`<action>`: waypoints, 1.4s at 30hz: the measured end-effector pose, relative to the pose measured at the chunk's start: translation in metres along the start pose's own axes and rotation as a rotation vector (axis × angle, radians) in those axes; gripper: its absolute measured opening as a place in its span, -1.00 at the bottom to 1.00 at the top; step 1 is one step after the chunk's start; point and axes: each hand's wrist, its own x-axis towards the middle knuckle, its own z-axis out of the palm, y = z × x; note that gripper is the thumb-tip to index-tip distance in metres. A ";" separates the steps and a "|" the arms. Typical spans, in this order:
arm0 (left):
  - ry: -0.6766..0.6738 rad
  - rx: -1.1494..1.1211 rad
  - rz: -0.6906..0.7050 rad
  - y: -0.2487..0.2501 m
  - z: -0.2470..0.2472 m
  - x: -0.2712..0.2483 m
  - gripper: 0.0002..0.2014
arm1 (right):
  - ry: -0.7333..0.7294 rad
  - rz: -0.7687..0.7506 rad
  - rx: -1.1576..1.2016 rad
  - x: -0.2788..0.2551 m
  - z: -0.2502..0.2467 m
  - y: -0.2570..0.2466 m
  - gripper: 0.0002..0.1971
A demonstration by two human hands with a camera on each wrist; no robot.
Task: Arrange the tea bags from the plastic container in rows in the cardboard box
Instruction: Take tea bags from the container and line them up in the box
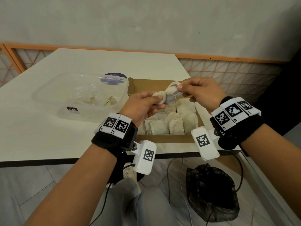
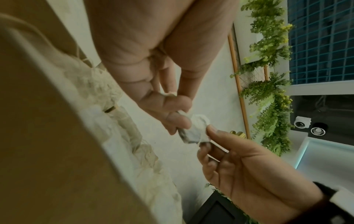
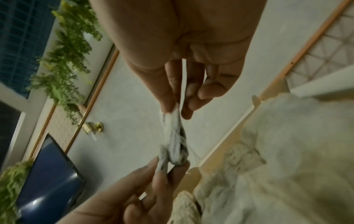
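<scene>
Both hands hold tea bags in the air over the cardboard box (image 1: 162,139). My left hand (image 1: 146,103) pinches a pale tea bag (image 1: 158,97) between thumb and fingers. My right hand (image 1: 195,90) pinches a second tea bag (image 1: 172,91), which has a grey printed tag and loose string and touches the first. In the wrist views the bags (image 2: 195,130) (image 3: 173,145) hang bunched between the two hands. Several tea bags (image 1: 175,121) lie in rows in the box. A few more tea bags (image 1: 97,100) sit in the clear plastic container (image 1: 68,103) on the left.
The white table (image 1: 48,136) has its front edge just below the box. A purple-labelled lid (image 1: 114,79) lies behind the container. Under the table are a black plastic bag (image 1: 211,193), cables and my legs. A wall with an orange-framed lattice stands behind.
</scene>
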 end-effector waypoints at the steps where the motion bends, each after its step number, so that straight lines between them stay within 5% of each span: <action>1: 0.015 -0.002 0.002 0.000 -0.001 0.000 -0.93 | 0.000 -0.020 -0.043 0.001 -0.003 -0.001 -0.96; 14: 0.088 0.077 0.034 0.004 -0.004 -0.001 -0.91 | -0.179 0.021 -0.241 -0.001 -0.018 -0.017 -0.98; 24: 0.140 0.104 0.060 0.006 -0.014 -0.003 -0.92 | -0.658 0.108 -0.437 -0.012 -0.021 -0.004 -0.95; 31: 0.087 0.064 0.027 0.003 -0.017 -0.002 -0.98 | -0.472 0.039 -0.523 -0.010 0.001 0.023 -0.94; 35: 0.021 0.093 -0.017 0.003 -0.017 -0.001 -0.93 | -0.277 -0.080 -0.599 -0.012 0.001 0.021 -0.75; 38: -0.039 0.145 -0.048 0.006 -0.014 -0.001 -0.88 | -0.143 -0.140 -0.369 -0.015 0.009 0.006 -0.61; 42: -0.160 0.193 -0.082 0.011 -0.011 -0.005 -0.76 | -0.221 -0.087 -0.198 -0.014 0.028 -0.001 -0.52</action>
